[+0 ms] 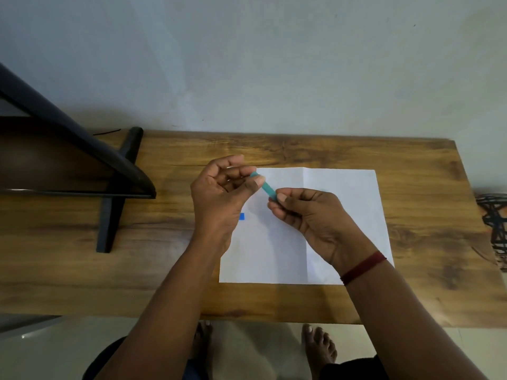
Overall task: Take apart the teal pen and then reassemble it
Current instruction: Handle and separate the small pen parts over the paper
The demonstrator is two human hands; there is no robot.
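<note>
In the head view, we hold the teal pen [264, 185] in the air above the far-left part of the white paper [343, 215]. The left hand [219, 193] closes its grip on the pen's upper end, and the right hand [307, 212] on the lower. We judge that a twist or pull at the joint comes next, but we cannot tell whether we are separating or rejoining. The near table [82, 270] edge runs just below the paper, and a black stand [115, 193] crowds its left. The paper itself is our room for parts.

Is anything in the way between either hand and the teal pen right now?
Nothing visible. The left hand and the right hand both pinch the teal pen at its ends, over the white paper.
</note>
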